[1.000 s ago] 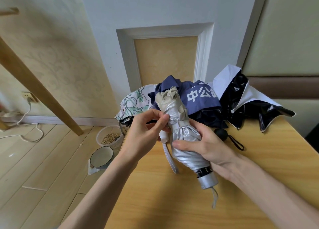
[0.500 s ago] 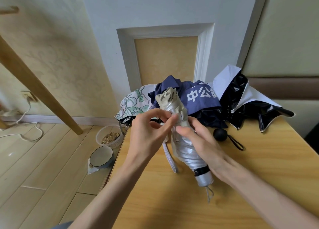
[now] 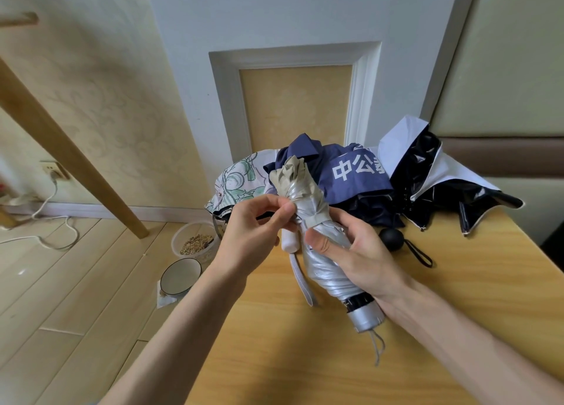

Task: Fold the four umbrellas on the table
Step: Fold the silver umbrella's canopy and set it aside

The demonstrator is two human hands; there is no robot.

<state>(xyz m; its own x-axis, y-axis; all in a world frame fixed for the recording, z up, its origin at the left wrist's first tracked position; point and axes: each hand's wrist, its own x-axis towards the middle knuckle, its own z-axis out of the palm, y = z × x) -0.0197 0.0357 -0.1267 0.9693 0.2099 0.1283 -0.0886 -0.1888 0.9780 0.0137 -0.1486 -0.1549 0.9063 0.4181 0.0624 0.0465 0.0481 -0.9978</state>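
A silver and khaki umbrella [image 3: 328,272], collapsed and bunched, is held tilted above the wooden table [image 3: 305,359], its silver handle toward me. My right hand [image 3: 363,252] grips its middle, thumb across the fabric. My left hand [image 3: 253,230] pinches the fabric near the khaki top. Behind lie three loose umbrellas: a floral white one [image 3: 238,182], a navy one with white characters [image 3: 351,172], and a black and white one [image 3: 427,178].
A white handle with a strap [image 3: 290,241] and a black round handle with a loop [image 3: 392,238] lie on the table behind my hands. On the floor at left stand a container of grain [image 3: 195,241] and a white bowl [image 3: 180,278]. A wooden beam [image 3: 70,154] slants at left.
My right hand slid up the umbrella from near the handle to its middle. My left hand stayed pinching the fabric near the top. The umbrella shifted slightly.
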